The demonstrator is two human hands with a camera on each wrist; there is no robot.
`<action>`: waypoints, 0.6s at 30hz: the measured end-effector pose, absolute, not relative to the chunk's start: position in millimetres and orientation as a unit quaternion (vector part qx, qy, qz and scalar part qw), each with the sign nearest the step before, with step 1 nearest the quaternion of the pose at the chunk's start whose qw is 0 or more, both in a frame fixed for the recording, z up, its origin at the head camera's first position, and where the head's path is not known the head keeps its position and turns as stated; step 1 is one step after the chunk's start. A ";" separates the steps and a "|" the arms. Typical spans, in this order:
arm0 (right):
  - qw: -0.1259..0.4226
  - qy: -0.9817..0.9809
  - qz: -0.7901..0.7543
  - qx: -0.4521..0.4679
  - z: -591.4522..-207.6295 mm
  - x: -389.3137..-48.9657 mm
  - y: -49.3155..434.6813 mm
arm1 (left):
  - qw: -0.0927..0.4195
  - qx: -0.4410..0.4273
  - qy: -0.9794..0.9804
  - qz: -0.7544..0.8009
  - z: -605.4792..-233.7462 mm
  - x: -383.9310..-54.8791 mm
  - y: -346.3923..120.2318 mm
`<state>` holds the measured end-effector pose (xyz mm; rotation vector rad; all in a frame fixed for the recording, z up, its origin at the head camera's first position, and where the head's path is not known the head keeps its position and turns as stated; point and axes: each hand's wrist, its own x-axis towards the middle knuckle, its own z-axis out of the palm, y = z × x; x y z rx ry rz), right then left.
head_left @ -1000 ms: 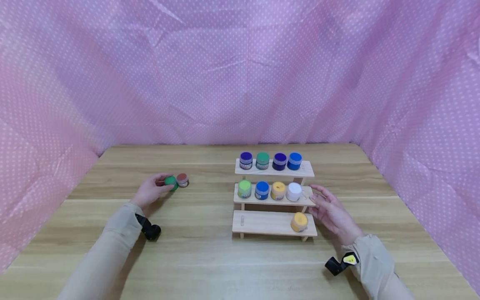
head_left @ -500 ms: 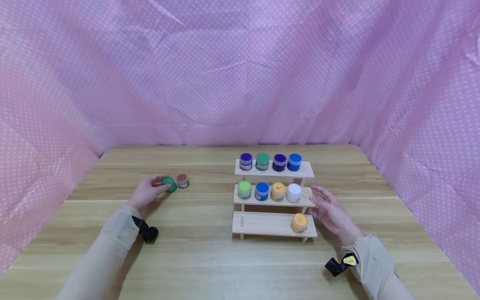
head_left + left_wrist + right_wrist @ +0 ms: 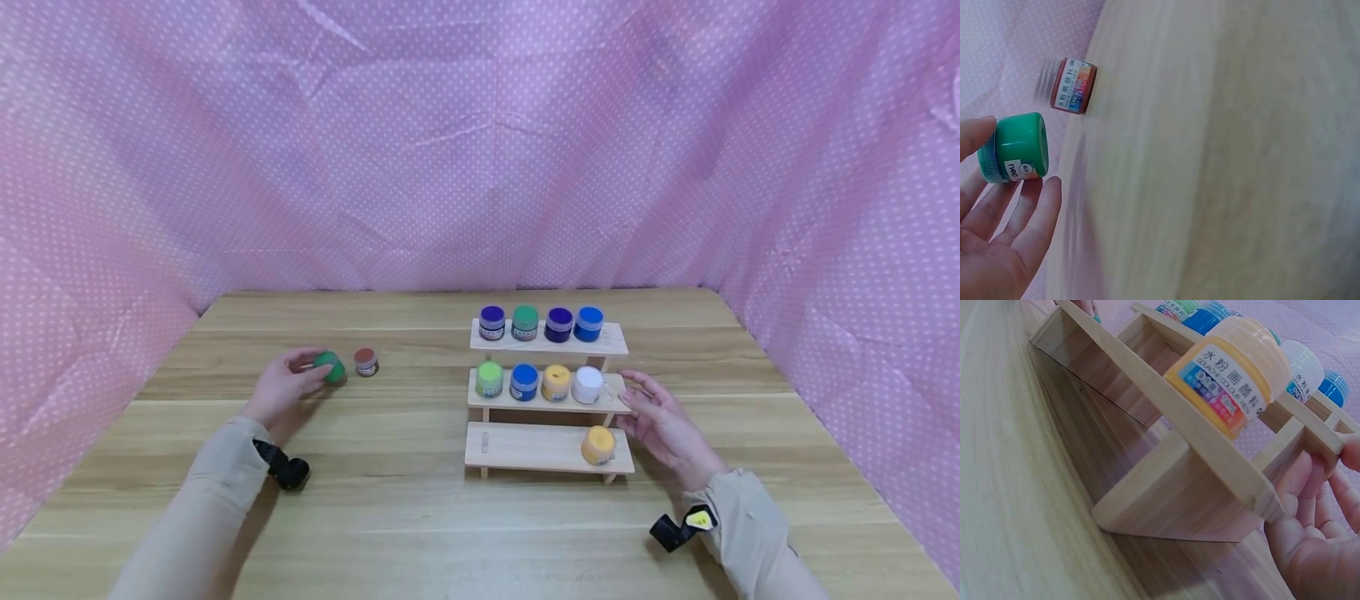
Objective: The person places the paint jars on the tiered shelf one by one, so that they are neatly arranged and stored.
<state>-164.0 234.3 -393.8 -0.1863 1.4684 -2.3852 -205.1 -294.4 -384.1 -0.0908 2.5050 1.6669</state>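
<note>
At the left of the table my left hand [image 3: 283, 387] holds a green paint jar [image 3: 330, 367] between thumb and fingers. In the left wrist view the jar [image 3: 1021, 147] is tilted on its side, lid toward the fingers' base. Just right of it stands a brown-red paint jar [image 3: 366, 362]. My right hand [image 3: 667, 429] grips the right end of the middle tier of a three-tier wooden stand [image 3: 532, 446], thumb above and fingers below the board [image 3: 1325, 434]. A yellow-orange jar [image 3: 598, 445] sits at the right of the lowest tier.
Dark purple, green and blue jars [image 3: 588, 323] line the top tier. Light green, blue, yellow and white jars [image 3: 587, 384] fill the middle one. Pink dotted cloth [image 3: 480, 167] hangs behind and beside the wooden table [image 3: 405, 533].
My left hand has shifted a little left with the green jar, widening the gap to the brown-red jar. The right hand and the stand stay in place.
</note>
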 end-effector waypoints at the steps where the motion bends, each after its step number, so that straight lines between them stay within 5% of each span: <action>1: 0.166 0.516 -0.838 -0.065 -393.7 -164.0 234.3 | 0.064 -0.031 0.830 0.553 -383.1 -204.2 -294.2; 18: 0.155 0.525 -0.834 -0.067 -394.0 -163.3 233.4 | 0.003 -0.053 0.840 0.541 -375.1 -182.7 -280.0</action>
